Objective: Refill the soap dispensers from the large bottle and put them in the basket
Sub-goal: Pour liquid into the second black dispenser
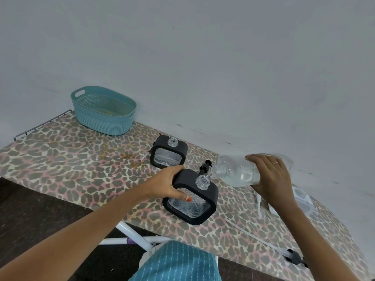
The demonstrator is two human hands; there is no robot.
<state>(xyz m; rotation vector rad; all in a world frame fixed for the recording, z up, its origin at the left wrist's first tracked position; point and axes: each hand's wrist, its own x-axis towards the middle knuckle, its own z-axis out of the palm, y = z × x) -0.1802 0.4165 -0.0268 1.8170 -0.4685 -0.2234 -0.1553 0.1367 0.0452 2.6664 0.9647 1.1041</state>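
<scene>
My left hand (168,185) grips the left side of the near soap dispenser (199,203), a clear square body in a black frame with its neck uncapped. My right hand (272,175) holds the large clear bottle (237,171) tipped sideways, its open mouth just above the dispenser's neck, with liquid running out. A second uncapped dispenser (168,154) stands farther back on the leopard-print board (71,159). The teal basket (103,110) sits at the far left end with no dispenser in it.
A black pump head (205,166) lies between the two dispensers. Another pump with a long tube (292,257) lies at the near right edge. A white object (302,199) rests behind my right wrist. The wall runs close along the board's far side.
</scene>
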